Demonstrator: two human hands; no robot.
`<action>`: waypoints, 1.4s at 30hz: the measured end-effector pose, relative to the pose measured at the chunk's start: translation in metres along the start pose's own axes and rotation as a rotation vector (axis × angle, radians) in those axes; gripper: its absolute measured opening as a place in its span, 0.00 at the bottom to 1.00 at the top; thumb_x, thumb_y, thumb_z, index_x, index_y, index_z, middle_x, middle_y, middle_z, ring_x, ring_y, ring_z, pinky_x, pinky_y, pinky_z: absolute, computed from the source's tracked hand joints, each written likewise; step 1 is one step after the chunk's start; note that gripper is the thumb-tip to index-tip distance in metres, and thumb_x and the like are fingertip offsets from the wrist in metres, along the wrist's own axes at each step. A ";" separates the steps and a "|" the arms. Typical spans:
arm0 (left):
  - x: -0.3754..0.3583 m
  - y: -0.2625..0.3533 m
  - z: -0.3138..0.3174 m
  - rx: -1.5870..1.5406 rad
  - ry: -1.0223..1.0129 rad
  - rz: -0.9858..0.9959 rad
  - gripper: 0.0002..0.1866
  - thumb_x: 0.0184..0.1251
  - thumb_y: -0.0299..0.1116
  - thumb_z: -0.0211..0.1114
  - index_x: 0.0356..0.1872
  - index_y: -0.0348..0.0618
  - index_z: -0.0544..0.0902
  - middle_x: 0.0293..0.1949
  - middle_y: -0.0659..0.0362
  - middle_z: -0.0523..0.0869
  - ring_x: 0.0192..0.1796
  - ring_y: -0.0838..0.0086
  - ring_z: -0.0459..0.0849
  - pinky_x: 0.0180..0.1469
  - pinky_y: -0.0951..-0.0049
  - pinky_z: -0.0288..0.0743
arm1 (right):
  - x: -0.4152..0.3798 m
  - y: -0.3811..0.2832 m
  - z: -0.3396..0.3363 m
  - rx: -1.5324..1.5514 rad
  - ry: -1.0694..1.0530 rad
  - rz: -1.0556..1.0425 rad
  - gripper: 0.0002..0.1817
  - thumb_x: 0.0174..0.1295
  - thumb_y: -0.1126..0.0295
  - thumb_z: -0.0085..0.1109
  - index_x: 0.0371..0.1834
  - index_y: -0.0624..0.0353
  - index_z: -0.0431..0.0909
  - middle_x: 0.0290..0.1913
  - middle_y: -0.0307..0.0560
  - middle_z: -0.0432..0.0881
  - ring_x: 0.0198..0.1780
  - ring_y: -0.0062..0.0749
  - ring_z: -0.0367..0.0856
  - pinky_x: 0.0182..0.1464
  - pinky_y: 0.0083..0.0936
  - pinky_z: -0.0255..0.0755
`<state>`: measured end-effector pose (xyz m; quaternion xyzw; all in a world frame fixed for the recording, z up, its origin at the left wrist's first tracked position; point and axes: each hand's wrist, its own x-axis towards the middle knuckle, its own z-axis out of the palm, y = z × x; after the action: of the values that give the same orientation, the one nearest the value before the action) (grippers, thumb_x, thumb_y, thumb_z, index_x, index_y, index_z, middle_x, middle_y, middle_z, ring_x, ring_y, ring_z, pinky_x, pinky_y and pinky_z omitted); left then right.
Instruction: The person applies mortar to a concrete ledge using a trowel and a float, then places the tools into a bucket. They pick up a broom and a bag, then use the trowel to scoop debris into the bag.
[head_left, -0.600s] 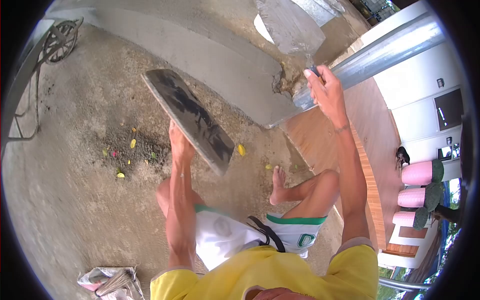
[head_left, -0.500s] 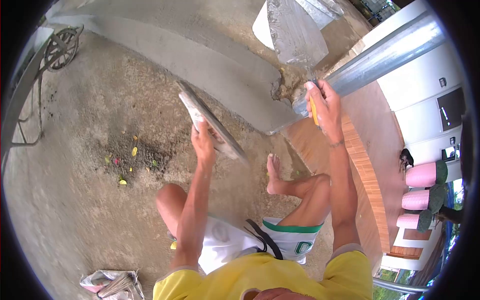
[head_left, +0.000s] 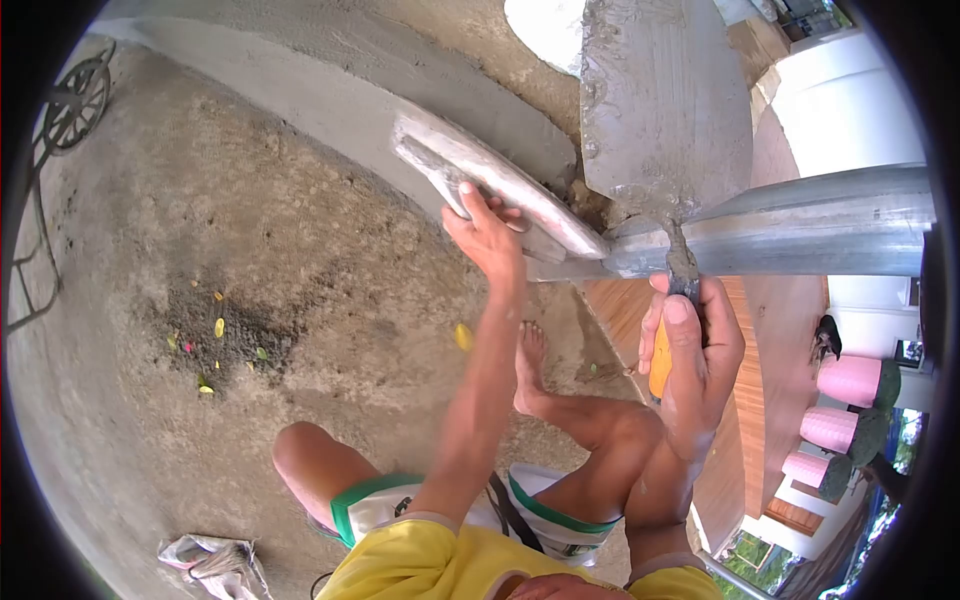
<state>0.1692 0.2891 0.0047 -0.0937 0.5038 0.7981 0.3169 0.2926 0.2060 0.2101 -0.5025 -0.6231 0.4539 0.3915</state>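
Both hands closed: left hand (head_left: 487, 232) grips mortar board (head_left: 495, 185) against cement step (head_left: 330, 95), right hand (head_left: 693, 350) wraps trowel (head_left: 665, 100) handle.

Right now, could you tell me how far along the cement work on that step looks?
Done: most of the step has a smooth grey skim. In hand: the left hand holds the float at the step's edge, and the right hand grips a trowel smeared with wet mortar. Left: the broken, rough corner beside the metal post looks unfilled.
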 end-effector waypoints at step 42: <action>-0.022 -0.008 -0.051 0.162 -0.154 -0.025 0.27 0.77 0.56 0.47 0.52 0.37 0.69 0.26 0.60 0.76 0.21 0.81 0.75 0.22 0.81 0.76 | -0.026 -0.008 -0.012 -0.016 0.012 -0.005 0.19 0.68 0.60 0.52 0.49 0.67 0.74 0.26 0.43 0.73 0.20 0.19 0.67 0.20 0.16 0.63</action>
<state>0.1823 0.2386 -0.0152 -0.0125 0.5397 0.7556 0.3711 0.3069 0.1819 0.2205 -0.5070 -0.6254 0.4449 0.3923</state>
